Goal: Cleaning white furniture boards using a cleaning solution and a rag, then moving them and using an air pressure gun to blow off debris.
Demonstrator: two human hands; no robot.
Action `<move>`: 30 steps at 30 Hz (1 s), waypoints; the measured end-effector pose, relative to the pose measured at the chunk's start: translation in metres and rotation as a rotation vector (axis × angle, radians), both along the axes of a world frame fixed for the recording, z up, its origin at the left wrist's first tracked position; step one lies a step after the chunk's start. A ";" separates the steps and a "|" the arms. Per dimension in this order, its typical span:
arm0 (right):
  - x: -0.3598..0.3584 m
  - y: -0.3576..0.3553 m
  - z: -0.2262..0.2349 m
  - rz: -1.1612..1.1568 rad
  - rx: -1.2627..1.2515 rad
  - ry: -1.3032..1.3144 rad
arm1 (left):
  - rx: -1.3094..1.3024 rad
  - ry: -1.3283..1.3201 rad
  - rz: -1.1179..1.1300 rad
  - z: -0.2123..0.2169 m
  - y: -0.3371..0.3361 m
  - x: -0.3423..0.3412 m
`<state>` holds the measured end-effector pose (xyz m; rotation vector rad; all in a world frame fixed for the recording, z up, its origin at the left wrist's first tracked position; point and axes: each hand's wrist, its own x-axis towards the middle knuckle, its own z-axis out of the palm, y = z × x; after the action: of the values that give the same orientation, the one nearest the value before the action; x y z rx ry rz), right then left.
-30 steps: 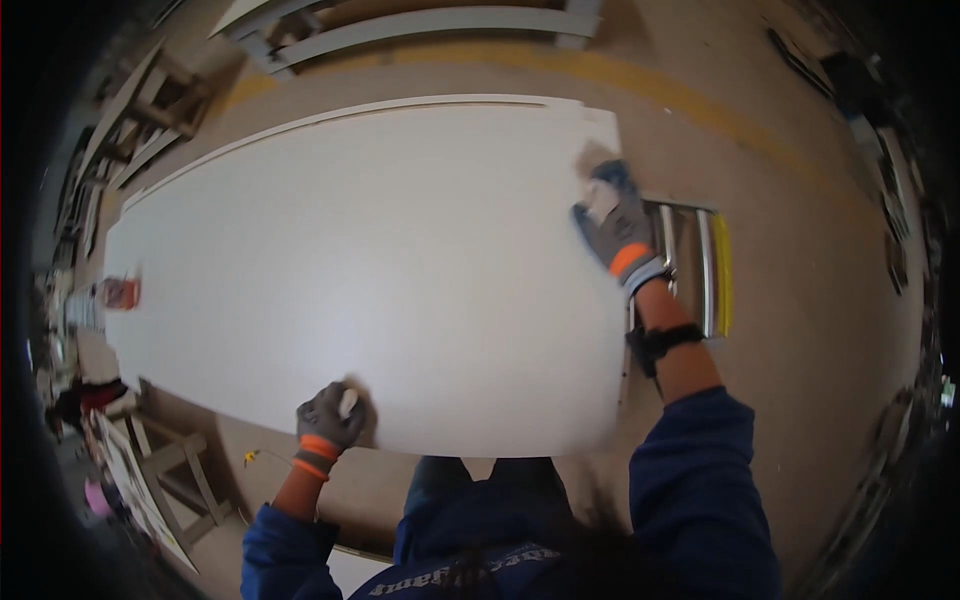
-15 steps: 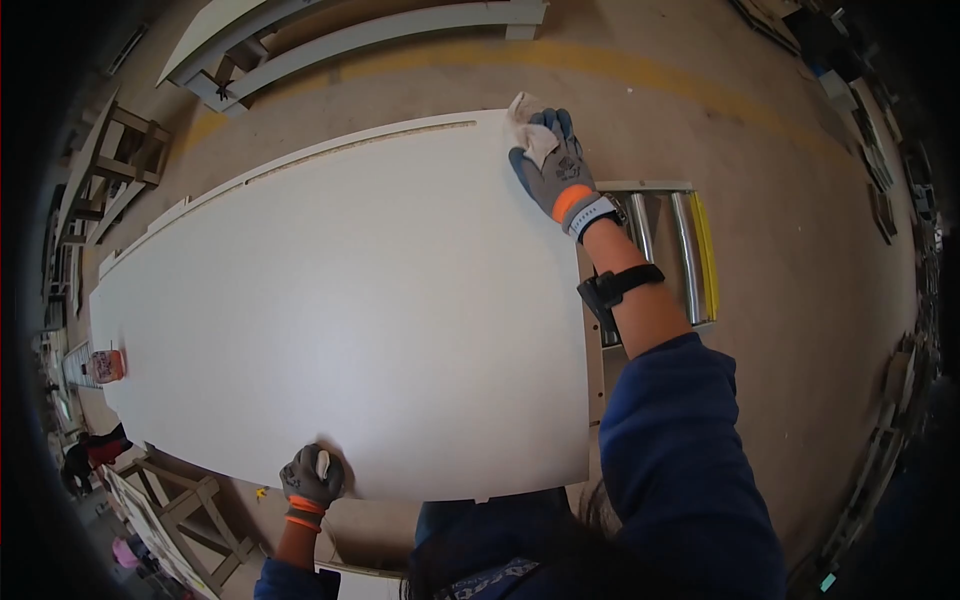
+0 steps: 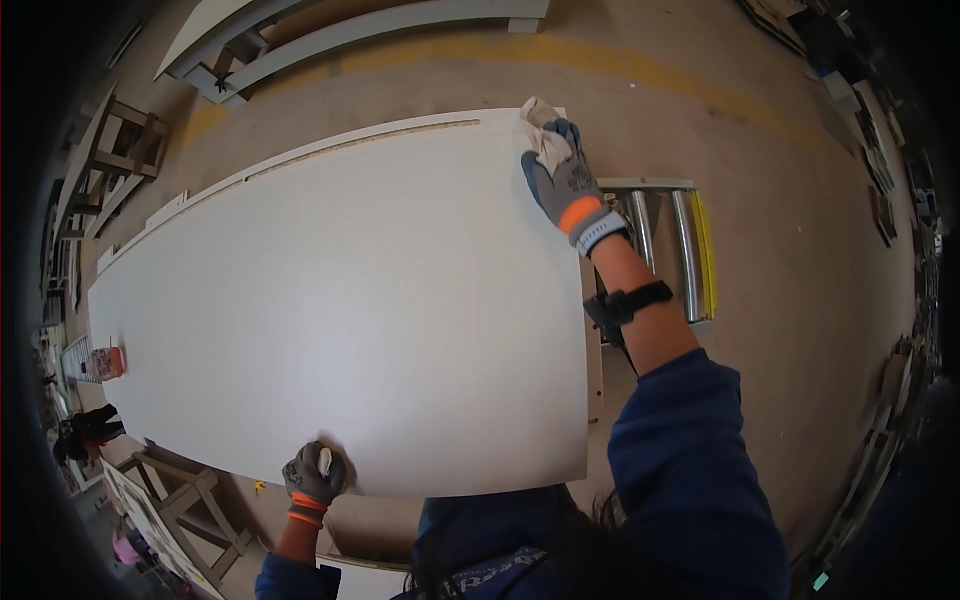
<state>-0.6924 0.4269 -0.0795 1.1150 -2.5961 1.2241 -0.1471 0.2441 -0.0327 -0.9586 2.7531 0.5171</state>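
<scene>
A large white panel (image 3: 340, 300) lies flat in front of me. My right hand (image 3: 562, 180), in a grey glove with an orange cuff, reaches to the panel's far right corner and presses a crumpled pale cloth (image 3: 542, 128) against it. My left hand (image 3: 315, 473), gloved the same way, rests on the panel's near edge with its fingers curled over a small white object (image 3: 325, 461). A dark band sits on my right wrist.
A metal roller stand (image 3: 665, 245) with a yellow side rail stands just right of the panel. A small orange container (image 3: 108, 362) sits at the panel's left end. Wooden trestles (image 3: 185, 505) stand below left, and long white boards (image 3: 350, 30) lie on the concrete floor beyond.
My right hand with the cloth has slid along the panel's right edge away from me to the far corner. My left hand has stayed on the near edge.
</scene>
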 end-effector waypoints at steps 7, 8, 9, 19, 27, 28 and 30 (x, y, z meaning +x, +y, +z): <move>0.060 0.021 0.000 -0.003 0.083 0.035 | -0.025 -0.001 0.008 0.013 -0.005 0.003; 0.041 0.009 -0.006 0.004 0.135 0.052 | -0.034 0.003 0.031 0.013 -0.005 0.004; 0.023 -0.006 -0.006 0.019 0.179 0.072 | -0.053 0.023 0.004 0.014 -0.007 0.008; -0.030 -0.024 0.029 0.119 -0.172 -1.325 | 0.173 -0.132 0.352 0.037 0.013 -0.006; 0.188 -0.117 0.162 0.883 -0.629 -1.477 | 0.193 0.566 0.956 0.078 0.051 0.107; 0.218 -0.132 0.165 0.971 -0.632 -1.559 | 0.190 0.568 1.009 0.079 0.050 0.130; 0.275 -0.157 0.164 1.000 -0.568 -1.690 | 0.111 0.698 1.110 0.074 0.051 0.176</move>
<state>-0.4173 0.2695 0.0847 1.5372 -1.3151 4.1069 0.0286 0.2948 0.0409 -2.6462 2.3106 1.3265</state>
